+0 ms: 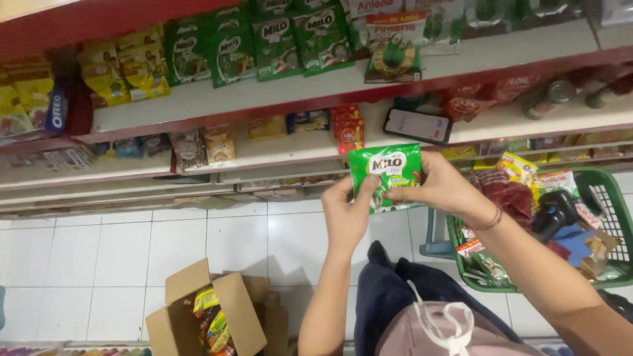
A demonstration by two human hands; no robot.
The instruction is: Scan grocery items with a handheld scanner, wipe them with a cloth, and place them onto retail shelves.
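I hold a small green drink-powder sachet (389, 173) in front of the shelves with both hands. My left hand (345, 212) grips its lower left edge, thumb and fingers pinched on it. My right hand (440, 188), with a thin bracelet at the wrist, pinches its lower right side. More green sachets of the same kind (277, 43) stand in a row on the top shelf (217, 95).
A black phone (418, 125) lies on the second shelf beside small red packets (347, 128). A green basket (608, 191) full of packets stands at my right. An open cardboard box (210, 318) of sachets sits on the white tiled floor (119, 264).
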